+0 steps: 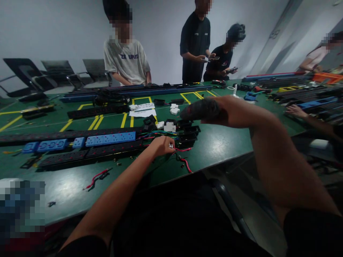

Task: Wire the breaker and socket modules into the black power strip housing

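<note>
My left hand (163,145) is closed in a pinch on a small white connector (171,146) at the near end of the power strips. A red wire (183,149) runs out beside its fingertips. My right hand (235,111), raised above the table to the right, is wrapped round a black power screwdriver (199,110); its tip is hard to make out. Black socket strips (115,148) and a blue socket row (111,139) lie left of my left hand. White plastic blocks (169,127) and black end housings (189,137) sit just beyond it.
On the green table (214,137) lie a loose red wire (96,178), paper labels (142,110) and a cable bundle (111,98). Several people stand or sit around the table. A co-worker's hand (296,110) rests on strips at the right. A chair armrest (230,203) is below the edge.
</note>
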Available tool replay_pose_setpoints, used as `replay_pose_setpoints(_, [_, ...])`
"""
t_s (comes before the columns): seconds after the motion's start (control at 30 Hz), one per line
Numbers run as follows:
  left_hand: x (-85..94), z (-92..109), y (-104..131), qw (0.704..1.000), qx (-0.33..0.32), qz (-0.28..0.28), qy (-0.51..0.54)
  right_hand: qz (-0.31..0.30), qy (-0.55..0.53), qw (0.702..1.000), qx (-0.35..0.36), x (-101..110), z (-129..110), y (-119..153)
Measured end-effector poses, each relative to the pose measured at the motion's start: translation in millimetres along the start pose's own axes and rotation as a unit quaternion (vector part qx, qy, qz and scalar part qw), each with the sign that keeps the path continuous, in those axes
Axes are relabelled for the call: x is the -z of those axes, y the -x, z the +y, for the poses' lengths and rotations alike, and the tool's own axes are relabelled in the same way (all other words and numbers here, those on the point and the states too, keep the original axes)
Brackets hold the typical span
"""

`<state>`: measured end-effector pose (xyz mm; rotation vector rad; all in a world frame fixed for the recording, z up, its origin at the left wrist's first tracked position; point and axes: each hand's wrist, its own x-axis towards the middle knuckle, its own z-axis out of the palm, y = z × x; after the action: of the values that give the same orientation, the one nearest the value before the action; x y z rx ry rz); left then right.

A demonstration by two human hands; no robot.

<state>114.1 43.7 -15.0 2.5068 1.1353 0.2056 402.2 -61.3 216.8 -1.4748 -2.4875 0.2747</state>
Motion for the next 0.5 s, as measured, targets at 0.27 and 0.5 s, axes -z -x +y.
replay_pose_setpoints(0.27, [-3.7,14.6,5.5,0.995,-0.04,0.028,-0.087,0.172,-0.047,0.962,-0.208,-146.0,82.4,116.5])
replay_pose_setpoints(0.5, [-4.6,18.1,5.9,0.996,-0.013,0.05,-0.077,0.134,0.025,0.952,-0.273,-194.0,106.1,143.8])
